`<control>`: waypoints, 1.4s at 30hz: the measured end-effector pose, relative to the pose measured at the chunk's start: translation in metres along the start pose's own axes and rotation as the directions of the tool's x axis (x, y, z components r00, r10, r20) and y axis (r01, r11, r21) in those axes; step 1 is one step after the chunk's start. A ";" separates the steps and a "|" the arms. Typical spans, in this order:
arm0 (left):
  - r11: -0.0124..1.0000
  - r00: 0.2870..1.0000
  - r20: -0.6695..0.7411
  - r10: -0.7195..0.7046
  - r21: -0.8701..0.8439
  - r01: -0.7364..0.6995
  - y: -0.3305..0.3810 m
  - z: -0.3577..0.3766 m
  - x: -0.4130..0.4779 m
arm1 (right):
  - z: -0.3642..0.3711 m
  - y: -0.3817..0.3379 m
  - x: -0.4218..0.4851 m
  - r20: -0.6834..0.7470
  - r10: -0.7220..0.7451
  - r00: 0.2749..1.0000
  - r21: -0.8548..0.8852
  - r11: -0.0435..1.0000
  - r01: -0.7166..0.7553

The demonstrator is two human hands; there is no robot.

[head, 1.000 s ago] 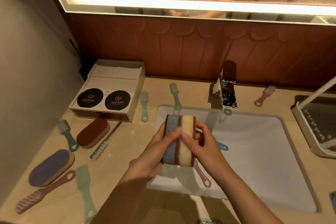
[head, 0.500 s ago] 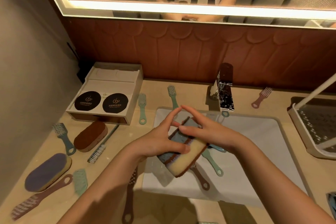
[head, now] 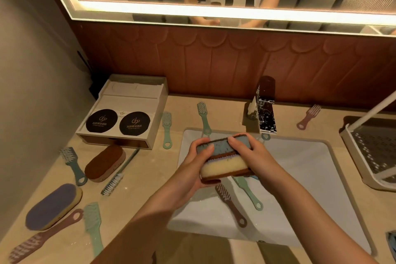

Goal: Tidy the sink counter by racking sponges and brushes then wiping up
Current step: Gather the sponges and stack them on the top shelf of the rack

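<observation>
Holding the stacked sponges (head: 225, 157) over the sink (head: 310, 169), fingers of left hand (head: 190, 167) and right hand (head: 257, 154) curled around them, the person may drop one if the stack slides apart.

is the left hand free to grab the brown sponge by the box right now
Probably not yet: the left hand and right hand both grip the stacked sponges. The brown sponge lies uncovered.

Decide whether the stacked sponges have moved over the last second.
Yes: the stacked sponges turned from pointing at the sink's back edge to lying along it.
</observation>
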State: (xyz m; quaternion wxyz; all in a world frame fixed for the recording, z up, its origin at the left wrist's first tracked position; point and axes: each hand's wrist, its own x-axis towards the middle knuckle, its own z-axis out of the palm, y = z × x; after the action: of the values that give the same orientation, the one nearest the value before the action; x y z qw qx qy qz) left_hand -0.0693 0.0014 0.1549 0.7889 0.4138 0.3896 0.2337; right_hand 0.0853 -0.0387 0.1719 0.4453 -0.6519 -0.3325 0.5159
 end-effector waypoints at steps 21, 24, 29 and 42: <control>0.553 0.807 -0.165 0.567 0.802 -0.225 -0.010 0.109 0.042 | -0.030 0.011 -0.003 -0.376 -0.084 0.923 0.035 0.994 0.105; 0.473 0.807 -0.094 0.583 0.847 -0.243 -0.012 0.122 0.051 | -0.047 0.013 -0.005 -0.385 -0.024 0.922 0.109 0.992 0.071; 0.348 0.830 -0.002 0.558 0.908 -0.232 -0.021 0.159 0.064 | -0.089 0.024 -0.008 -0.406 0.005 0.914 0.108 0.993 0.043; 0.311 0.837 -0.029 0.547 0.935 -0.171 -0.034 0.246 0.083 | -0.183 0.037 -0.009 -0.365 -0.113 0.924 -0.038 0.994 0.106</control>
State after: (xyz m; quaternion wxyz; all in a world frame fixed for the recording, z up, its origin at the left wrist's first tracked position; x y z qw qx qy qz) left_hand 0.1798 -0.0762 0.1787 0.2791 0.8021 0.4778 0.2246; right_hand 0.2592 -0.1046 0.1541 0.5219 -0.7210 -0.2839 0.3566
